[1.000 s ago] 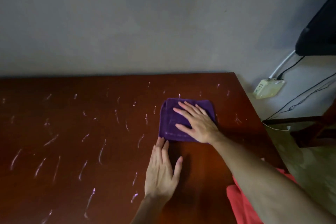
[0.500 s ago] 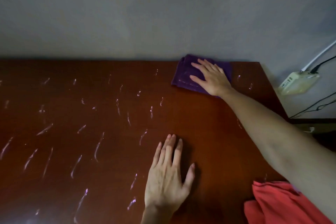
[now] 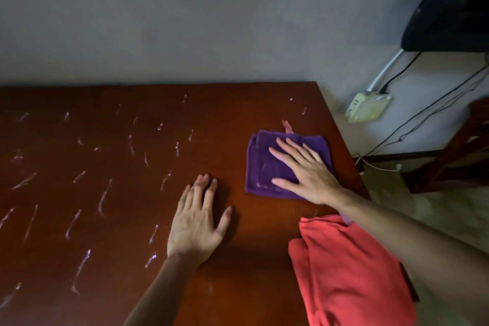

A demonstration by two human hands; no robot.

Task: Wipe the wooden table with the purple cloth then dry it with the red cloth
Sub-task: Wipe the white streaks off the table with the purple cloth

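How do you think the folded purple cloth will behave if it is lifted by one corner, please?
The purple cloth would probably go floppy and unfold, since it lies in soft layers. It seems light. Under the flat right hand it likely slides easily on the wooden table.

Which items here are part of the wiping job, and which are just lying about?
In the job: purple cloth under right hand, red cloth, wooden table, left hand.
Lying about: power strip, cables.
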